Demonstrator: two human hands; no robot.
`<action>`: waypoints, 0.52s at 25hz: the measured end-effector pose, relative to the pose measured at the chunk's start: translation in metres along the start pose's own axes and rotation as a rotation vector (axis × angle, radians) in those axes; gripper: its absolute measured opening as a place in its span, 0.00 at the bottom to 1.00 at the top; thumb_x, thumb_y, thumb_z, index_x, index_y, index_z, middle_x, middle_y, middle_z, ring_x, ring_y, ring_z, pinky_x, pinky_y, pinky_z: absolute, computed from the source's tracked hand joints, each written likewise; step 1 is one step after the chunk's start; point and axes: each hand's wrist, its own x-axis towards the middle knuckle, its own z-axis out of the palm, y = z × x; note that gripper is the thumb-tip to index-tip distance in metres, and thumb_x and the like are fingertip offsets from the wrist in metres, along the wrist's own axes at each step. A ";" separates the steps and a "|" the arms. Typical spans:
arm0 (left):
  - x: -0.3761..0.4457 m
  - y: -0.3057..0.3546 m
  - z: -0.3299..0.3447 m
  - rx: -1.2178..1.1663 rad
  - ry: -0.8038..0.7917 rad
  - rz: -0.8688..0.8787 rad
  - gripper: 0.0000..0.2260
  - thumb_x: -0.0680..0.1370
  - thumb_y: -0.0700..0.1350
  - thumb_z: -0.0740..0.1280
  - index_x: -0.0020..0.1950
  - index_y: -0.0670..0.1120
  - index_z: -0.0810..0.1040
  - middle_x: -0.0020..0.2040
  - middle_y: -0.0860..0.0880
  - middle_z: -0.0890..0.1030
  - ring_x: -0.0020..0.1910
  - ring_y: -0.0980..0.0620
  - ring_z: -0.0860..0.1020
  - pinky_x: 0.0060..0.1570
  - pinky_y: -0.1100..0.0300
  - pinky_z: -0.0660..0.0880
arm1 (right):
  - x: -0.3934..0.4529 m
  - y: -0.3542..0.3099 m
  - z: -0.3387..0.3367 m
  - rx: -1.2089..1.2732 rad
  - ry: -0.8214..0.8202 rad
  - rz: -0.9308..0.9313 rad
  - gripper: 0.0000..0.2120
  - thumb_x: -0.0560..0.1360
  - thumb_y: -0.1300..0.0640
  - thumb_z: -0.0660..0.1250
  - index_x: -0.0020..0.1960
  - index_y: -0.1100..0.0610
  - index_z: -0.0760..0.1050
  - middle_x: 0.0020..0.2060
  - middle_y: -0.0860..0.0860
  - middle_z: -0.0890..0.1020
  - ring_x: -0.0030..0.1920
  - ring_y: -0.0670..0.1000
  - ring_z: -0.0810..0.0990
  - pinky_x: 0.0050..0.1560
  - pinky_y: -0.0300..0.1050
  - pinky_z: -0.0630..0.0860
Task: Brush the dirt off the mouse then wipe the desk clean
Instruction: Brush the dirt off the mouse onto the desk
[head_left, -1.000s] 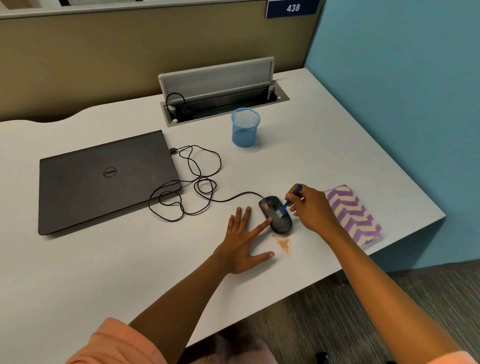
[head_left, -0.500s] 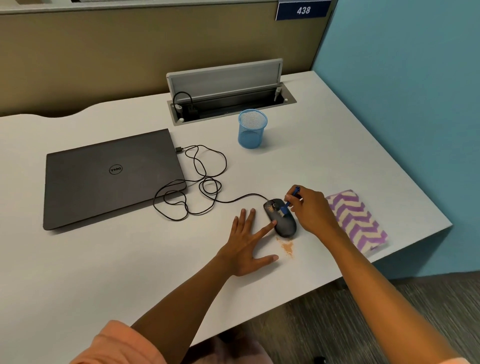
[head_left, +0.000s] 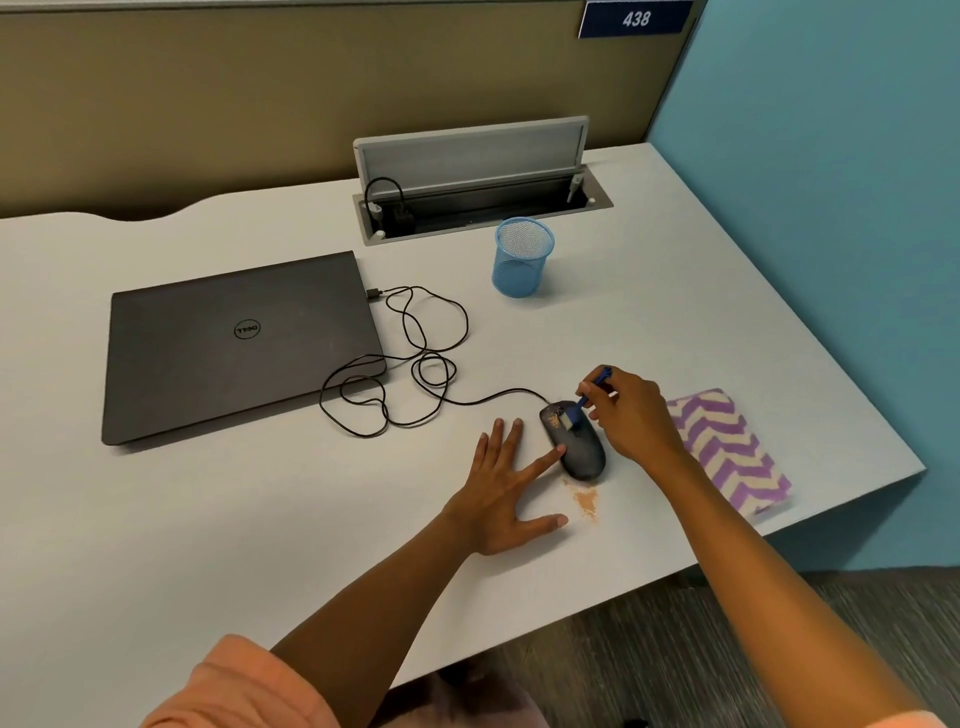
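Observation:
A black wired mouse (head_left: 581, 448) lies on the white desk (head_left: 260, 519) with tan dirt on its front part. My right hand (head_left: 631, 415) grips a small blue brush (head_left: 587, 397), its pale bristles resting on the mouse near the dirt. My left hand (head_left: 501, 488) lies flat on the desk with fingers spread, the index fingertip touching the mouse's left side. A patch of tan dirt (head_left: 586, 500) lies on the desk just in front of the mouse. A purple and cream chevron cloth (head_left: 727, 449) lies to the right of the mouse.
A closed grey laptop (head_left: 234, 343) sits at the left, with the mouse cable (head_left: 410, 364) coiled beside it. A blue mesh cup (head_left: 522, 257) stands behind the mouse. A cable hatch (head_left: 478, 182) is open at the back. The desk's edge runs close on the right.
The brush head has shifted along the top of the mouse toward its front. My left hand stays flat against the mouse. The camera view has drifted a little.

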 end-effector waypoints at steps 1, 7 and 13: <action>0.000 0.000 0.000 0.002 0.001 -0.001 0.38 0.76 0.73 0.56 0.79 0.67 0.39 0.80 0.46 0.30 0.75 0.44 0.23 0.76 0.43 0.31 | 0.003 -0.003 0.002 0.012 0.005 -0.005 0.06 0.80 0.53 0.62 0.49 0.51 0.78 0.46 0.53 0.85 0.44 0.54 0.84 0.48 0.50 0.81; 0.000 0.000 0.000 -0.002 -0.002 0.003 0.38 0.76 0.73 0.56 0.79 0.67 0.39 0.80 0.46 0.30 0.75 0.44 0.23 0.76 0.42 0.31 | 0.012 -0.004 -0.004 0.126 -0.023 0.034 0.08 0.79 0.51 0.63 0.50 0.54 0.79 0.44 0.54 0.85 0.43 0.53 0.84 0.50 0.53 0.82; -0.002 0.000 0.002 0.030 0.030 0.015 0.38 0.76 0.74 0.55 0.79 0.67 0.38 0.80 0.44 0.31 0.76 0.43 0.24 0.75 0.43 0.31 | 0.021 -0.010 -0.007 -0.026 -0.161 -0.025 0.07 0.76 0.53 0.68 0.47 0.56 0.81 0.38 0.52 0.84 0.40 0.52 0.83 0.49 0.49 0.81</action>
